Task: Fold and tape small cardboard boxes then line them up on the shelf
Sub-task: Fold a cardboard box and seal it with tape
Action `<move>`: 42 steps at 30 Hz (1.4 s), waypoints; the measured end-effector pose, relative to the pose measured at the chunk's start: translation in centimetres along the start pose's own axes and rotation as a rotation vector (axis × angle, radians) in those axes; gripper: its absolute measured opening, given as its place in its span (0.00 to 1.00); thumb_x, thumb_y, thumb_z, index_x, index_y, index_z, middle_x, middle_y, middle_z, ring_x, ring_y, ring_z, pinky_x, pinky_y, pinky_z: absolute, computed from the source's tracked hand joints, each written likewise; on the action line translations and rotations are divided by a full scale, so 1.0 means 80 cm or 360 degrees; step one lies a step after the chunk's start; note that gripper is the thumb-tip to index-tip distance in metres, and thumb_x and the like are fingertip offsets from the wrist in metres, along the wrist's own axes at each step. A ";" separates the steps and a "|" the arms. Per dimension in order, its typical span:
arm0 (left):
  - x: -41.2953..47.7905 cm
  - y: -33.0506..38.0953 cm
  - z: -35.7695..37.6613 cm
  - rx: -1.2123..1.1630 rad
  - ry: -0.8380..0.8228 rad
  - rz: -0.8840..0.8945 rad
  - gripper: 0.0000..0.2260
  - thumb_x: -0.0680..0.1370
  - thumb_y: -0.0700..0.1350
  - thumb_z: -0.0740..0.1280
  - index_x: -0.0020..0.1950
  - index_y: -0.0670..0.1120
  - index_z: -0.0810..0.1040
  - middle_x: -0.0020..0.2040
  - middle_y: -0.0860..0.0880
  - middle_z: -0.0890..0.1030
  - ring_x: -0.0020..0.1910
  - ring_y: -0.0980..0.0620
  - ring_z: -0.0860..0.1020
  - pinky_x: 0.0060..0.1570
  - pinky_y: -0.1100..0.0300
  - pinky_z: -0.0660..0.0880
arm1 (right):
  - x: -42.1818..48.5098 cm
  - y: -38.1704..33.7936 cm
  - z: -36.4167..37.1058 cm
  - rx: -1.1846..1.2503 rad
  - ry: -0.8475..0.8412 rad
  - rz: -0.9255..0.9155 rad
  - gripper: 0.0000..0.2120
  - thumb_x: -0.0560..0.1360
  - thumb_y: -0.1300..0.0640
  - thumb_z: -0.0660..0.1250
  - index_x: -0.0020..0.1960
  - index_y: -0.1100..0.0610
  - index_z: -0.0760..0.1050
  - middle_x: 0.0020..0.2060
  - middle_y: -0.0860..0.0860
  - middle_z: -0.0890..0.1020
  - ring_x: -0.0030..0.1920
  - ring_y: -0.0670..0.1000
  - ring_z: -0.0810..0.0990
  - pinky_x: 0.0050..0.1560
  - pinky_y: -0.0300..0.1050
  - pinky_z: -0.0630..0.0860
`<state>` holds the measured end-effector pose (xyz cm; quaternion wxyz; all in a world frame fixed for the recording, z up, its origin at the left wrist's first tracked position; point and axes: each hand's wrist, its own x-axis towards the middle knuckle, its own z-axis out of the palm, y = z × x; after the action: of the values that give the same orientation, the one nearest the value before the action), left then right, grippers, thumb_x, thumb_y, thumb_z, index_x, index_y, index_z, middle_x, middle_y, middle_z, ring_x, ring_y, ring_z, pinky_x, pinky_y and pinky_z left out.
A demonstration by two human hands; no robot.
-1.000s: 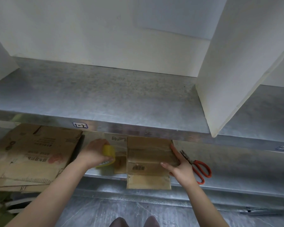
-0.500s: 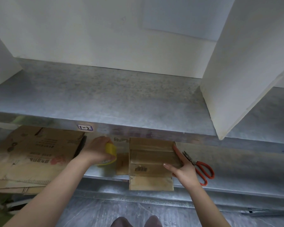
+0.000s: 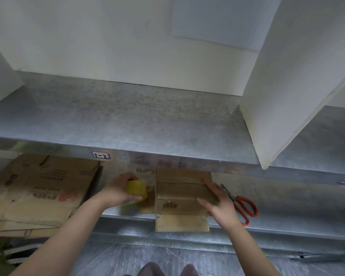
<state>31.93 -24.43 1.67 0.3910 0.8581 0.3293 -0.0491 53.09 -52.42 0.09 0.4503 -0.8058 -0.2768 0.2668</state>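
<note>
A small brown cardboard box (image 3: 179, 196) lies on the lower metal shelf (image 3: 287, 230), one flap hanging over the front edge. My right hand (image 3: 217, 200) rests flat on the box's right side, fingers straight. My left hand (image 3: 120, 190) grips a yellowish roll of tape (image 3: 136, 189) just left of the box. The upper metal shelf (image 3: 127, 120) spreads wide above both hands.
Orange-handled scissors (image 3: 241, 204) lie on the lower shelf right of my right hand. A stack of flattened cardboard (image 3: 38, 192) fills the shelf's left part. A white upright divider (image 3: 287, 80) stands on the upper shelf at the right. Grey floor lies below.
My left hand has turned the tape roll slightly and stays beside the box. My right hand remains on the box. The view has shifted a little.
</note>
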 end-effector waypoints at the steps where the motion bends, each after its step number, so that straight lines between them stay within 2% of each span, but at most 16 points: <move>1: -0.004 -0.003 -0.003 -0.0034 -0.0024 0.0030 0.24 0.65 0.57 0.79 0.54 0.59 0.71 0.53 0.59 0.75 0.50 0.59 0.74 0.45 0.63 0.71 | 0.000 0.001 0.001 -0.0018 0.0005 -0.0003 0.29 0.70 0.42 0.74 0.68 0.31 0.68 0.69 0.40 0.66 0.72 0.49 0.66 0.62 0.58 0.76; 3: -0.009 -0.006 -0.010 -0.0015 -0.0007 0.0079 0.23 0.65 0.56 0.79 0.53 0.59 0.71 0.53 0.58 0.76 0.50 0.60 0.74 0.46 0.63 0.71 | -0.001 0.002 0.004 -0.0065 0.0025 -0.0024 0.30 0.70 0.42 0.74 0.69 0.32 0.67 0.73 0.44 0.65 0.73 0.50 0.65 0.65 0.56 0.74; 5: -0.013 -0.004 -0.016 0.0049 0.0087 0.0102 0.21 0.65 0.57 0.78 0.52 0.59 0.72 0.52 0.60 0.75 0.50 0.61 0.73 0.45 0.65 0.69 | -0.002 0.001 0.006 -0.0152 0.0033 -0.0059 0.30 0.71 0.41 0.72 0.71 0.34 0.66 0.74 0.46 0.65 0.75 0.48 0.62 0.70 0.45 0.66; 7: -0.014 0.003 -0.017 0.0132 0.0135 0.0134 0.21 0.66 0.57 0.78 0.54 0.58 0.73 0.54 0.61 0.73 0.52 0.61 0.72 0.46 0.65 0.68 | -0.004 -0.002 0.006 -0.0258 0.0020 -0.0079 0.30 0.73 0.40 0.70 0.73 0.35 0.64 0.75 0.47 0.64 0.75 0.48 0.61 0.68 0.38 0.60; 10: -0.015 0.014 -0.012 0.0232 0.0121 0.0140 0.22 0.69 0.54 0.76 0.59 0.58 0.73 0.58 0.61 0.71 0.57 0.58 0.71 0.54 0.61 0.70 | -0.005 -0.005 0.006 -0.0363 0.0027 -0.0099 0.30 0.74 0.40 0.68 0.73 0.35 0.63 0.75 0.50 0.63 0.75 0.52 0.62 0.67 0.41 0.62; 13: -0.014 0.022 -0.009 0.0297 0.0122 0.0095 0.19 0.69 0.53 0.75 0.56 0.58 0.73 0.58 0.58 0.73 0.57 0.55 0.72 0.56 0.57 0.71 | -0.005 -0.009 0.001 -0.0474 0.0038 -0.0072 0.29 0.74 0.39 0.68 0.73 0.36 0.62 0.76 0.50 0.61 0.76 0.55 0.59 0.70 0.48 0.62; 17: -0.012 0.027 -0.005 0.0354 0.0161 0.0041 0.17 0.69 0.53 0.75 0.53 0.57 0.73 0.55 0.57 0.74 0.54 0.54 0.73 0.51 0.58 0.71 | -0.010 -0.009 -0.007 -0.0545 0.0064 -0.0221 0.29 0.77 0.39 0.63 0.75 0.39 0.61 0.76 0.49 0.63 0.75 0.54 0.60 0.72 0.50 0.61; 20: -0.012 0.029 -0.003 0.0351 0.0178 0.0043 0.17 0.68 0.53 0.76 0.53 0.57 0.73 0.54 0.58 0.74 0.52 0.56 0.72 0.48 0.60 0.69 | -0.025 0.013 -0.025 -0.0528 0.0264 -0.0268 0.27 0.78 0.38 0.56 0.75 0.44 0.63 0.73 0.49 0.68 0.73 0.52 0.65 0.72 0.53 0.63; 23: -0.011 0.031 -0.002 0.0313 0.0193 0.0026 0.18 0.68 0.52 0.77 0.52 0.58 0.73 0.53 0.58 0.74 0.52 0.56 0.73 0.47 0.61 0.69 | -0.038 0.066 -0.053 -0.0947 0.0413 -0.0194 0.23 0.81 0.42 0.56 0.73 0.47 0.67 0.73 0.52 0.68 0.74 0.56 0.63 0.72 0.55 0.62; 27: -0.012 0.030 0.002 0.0294 0.0191 -0.0001 0.18 0.67 0.53 0.77 0.51 0.60 0.73 0.53 0.60 0.74 0.50 0.58 0.73 0.45 0.62 0.69 | -0.036 0.122 -0.074 -0.1253 0.0381 -0.0145 0.21 0.79 0.51 0.65 0.70 0.54 0.73 0.70 0.54 0.72 0.74 0.60 0.64 0.73 0.59 0.61; 29: -0.012 0.029 0.005 0.0285 0.0201 0.0000 0.18 0.67 0.53 0.77 0.51 0.60 0.72 0.53 0.60 0.74 0.50 0.57 0.73 0.45 0.62 0.69 | -0.027 0.135 -0.079 -0.1356 0.0303 -0.0125 0.21 0.80 0.50 0.61 0.71 0.54 0.71 0.71 0.53 0.71 0.74 0.58 0.64 0.75 0.57 0.59; 32: -0.013 0.031 0.007 0.0308 0.0204 -0.0010 0.18 0.67 0.54 0.77 0.51 0.60 0.72 0.53 0.60 0.74 0.51 0.56 0.73 0.45 0.62 0.68 | -0.018 0.146 -0.080 -0.1510 0.0125 0.0000 0.24 0.82 0.46 0.51 0.76 0.50 0.62 0.75 0.49 0.65 0.75 0.53 0.61 0.76 0.51 0.56; 33: -0.014 0.032 0.008 0.0324 0.0201 -0.0017 0.18 0.67 0.54 0.76 0.51 0.60 0.72 0.53 0.59 0.74 0.51 0.56 0.73 0.45 0.61 0.68 | -0.015 0.146 -0.079 -0.1507 0.0115 0.0072 0.24 0.82 0.44 0.51 0.77 0.48 0.61 0.75 0.47 0.64 0.74 0.52 0.62 0.74 0.50 0.59; 35: -0.015 0.033 0.009 0.0349 0.0203 -0.0032 0.18 0.67 0.54 0.76 0.51 0.60 0.72 0.53 0.59 0.74 0.50 0.55 0.73 0.45 0.61 0.68 | -0.012 0.143 -0.078 -0.1351 0.0211 0.0175 0.22 0.81 0.43 0.54 0.74 0.46 0.66 0.72 0.47 0.68 0.70 0.52 0.68 0.66 0.52 0.68; 38: -0.017 0.036 0.008 0.0335 0.0238 -0.0030 0.18 0.67 0.53 0.76 0.51 0.59 0.72 0.52 0.59 0.74 0.50 0.55 0.74 0.46 0.61 0.68 | -0.005 0.136 -0.083 -0.1044 0.0370 0.0323 0.19 0.81 0.46 0.60 0.68 0.53 0.71 0.64 0.54 0.76 0.61 0.58 0.75 0.57 0.53 0.74; 42: -0.021 0.039 0.009 0.0341 0.0246 -0.0055 0.18 0.68 0.52 0.77 0.53 0.58 0.73 0.53 0.57 0.74 0.51 0.55 0.74 0.48 0.59 0.70 | 0.007 0.134 -0.096 -0.1338 0.0214 0.0615 0.21 0.80 0.44 0.60 0.65 0.57 0.69 0.60 0.55 0.75 0.61 0.57 0.74 0.58 0.50 0.74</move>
<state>32.66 -27.30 3.79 0.2697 0.8903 0.3661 -0.0246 60.94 -61.20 -5.89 0.0437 -0.9707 -0.1760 0.1575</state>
